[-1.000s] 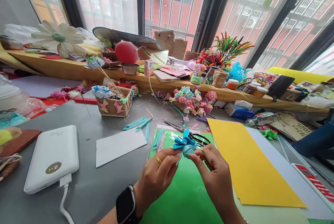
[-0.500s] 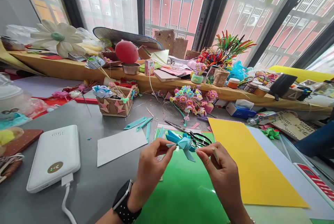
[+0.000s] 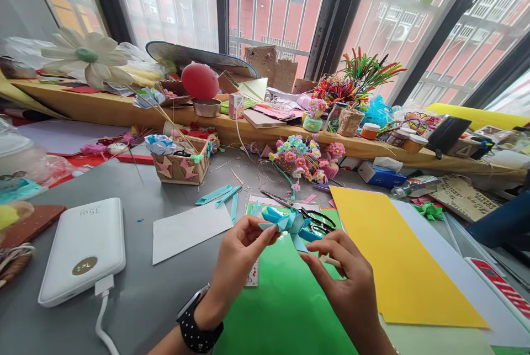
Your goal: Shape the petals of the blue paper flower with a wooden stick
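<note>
Work surface: grey table point(image 3: 165, 300). The green sheet point(image 3: 285, 305) lies on the table and is the reference for all positions below. Yellow sheet point(image 3: 397, 261): flat, immediately to the right of the green sheet. White power bank point(image 3: 85, 244): well to the left of the green sheet; a white cable point(image 3: 103, 311) is plugged into its near end. Left hand point(image 3: 234, 261): over the left edge of the green sheet, thumb and fingers closed in a pinch on the left point of the folded blue paper piece. Right hand point(image 3: 350, 277): over the right portion of the green sheet, thumb and forefinger pinched on the tip of the piece's near flap. White paper point(image 3: 192, 233): flat, left of the green sheet. Scissors point(image 3: 308, 215): at the far end of the green sheet, black handles rightward. Folded blue paper piece point(image 3: 293, 223): raised above the far part of the green sheet, between both hands. Light-blue paper strips point(image 3: 214, 195): just beyond the green sheet's far left corner. Pale stick point(image 3: 330, 260): above the green sheet, against the right hand's fingers.
</note>
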Motion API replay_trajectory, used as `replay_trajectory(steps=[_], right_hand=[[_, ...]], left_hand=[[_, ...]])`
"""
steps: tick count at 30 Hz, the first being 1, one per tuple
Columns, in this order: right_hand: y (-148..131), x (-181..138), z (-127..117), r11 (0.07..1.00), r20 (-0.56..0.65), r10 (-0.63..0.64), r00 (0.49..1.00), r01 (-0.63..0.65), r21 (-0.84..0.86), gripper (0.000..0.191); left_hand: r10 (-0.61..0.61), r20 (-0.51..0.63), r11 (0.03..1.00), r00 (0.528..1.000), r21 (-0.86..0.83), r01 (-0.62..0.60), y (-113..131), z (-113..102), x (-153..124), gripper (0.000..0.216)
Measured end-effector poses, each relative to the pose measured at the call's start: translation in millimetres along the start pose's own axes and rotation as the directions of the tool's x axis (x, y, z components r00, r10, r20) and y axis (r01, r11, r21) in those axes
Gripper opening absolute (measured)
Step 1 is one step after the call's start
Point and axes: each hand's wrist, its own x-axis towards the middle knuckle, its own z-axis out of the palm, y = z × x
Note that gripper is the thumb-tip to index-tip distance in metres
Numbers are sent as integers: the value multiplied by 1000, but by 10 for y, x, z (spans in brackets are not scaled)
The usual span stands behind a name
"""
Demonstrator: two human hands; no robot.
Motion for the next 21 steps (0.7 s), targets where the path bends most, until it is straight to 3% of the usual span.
replay_trajectory(steps=[10, 21], right_hand=[[-12, 2, -20, 990, -34, -141, 989, 141, -7, 2], [-27, 8, -49, 991, -117, -130, 985, 125, -52, 4]], left_hand=[[-58, 18, 996, 998, -73, 59, 1, 11, 9, 24], [-67, 21, 997, 998, -45, 68, -9, 3, 5, 22]])
